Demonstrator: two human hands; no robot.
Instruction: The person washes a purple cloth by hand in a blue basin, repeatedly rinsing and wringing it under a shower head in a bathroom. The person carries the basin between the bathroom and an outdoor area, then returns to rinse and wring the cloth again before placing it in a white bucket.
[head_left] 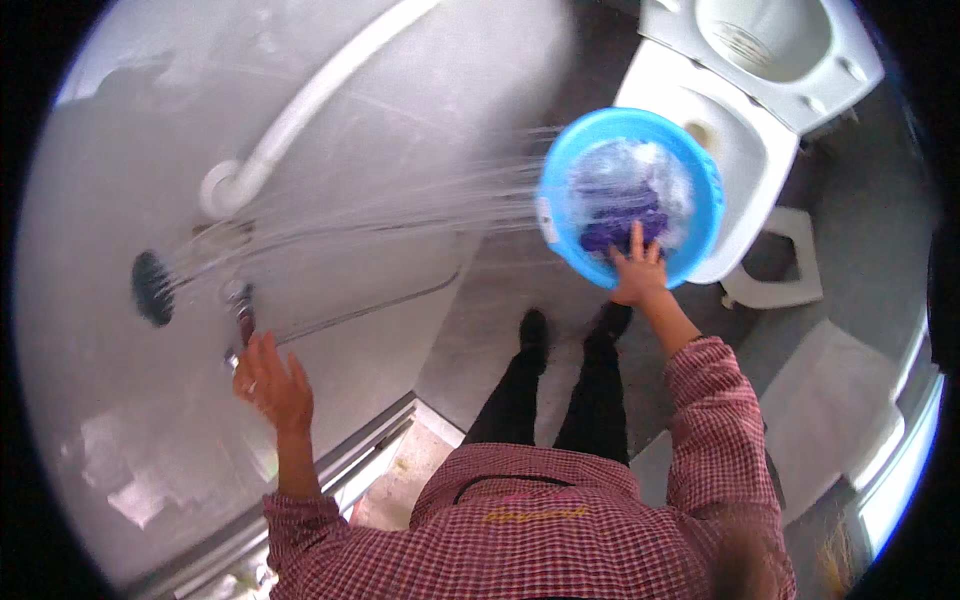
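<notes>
A light blue basin rests on the white toilet, at the right. Water and a soaked purple cloth are inside it, with white suds or froth around the cloth. My right hand reaches over the near rim, fingers spread and tips on the cloth. Out to the left, my left hand is at the wall tap, fingers extended by its lever and not wrapped round it. From a dark shower head on the left wall, jets of water spray across into the basin.
The raised toilet seat and lid lean at the back right. A white stool-like frame with an opening stands beside the toilet. On the left wall run a white pipe and a thin hose. A sill lies at the lower left.
</notes>
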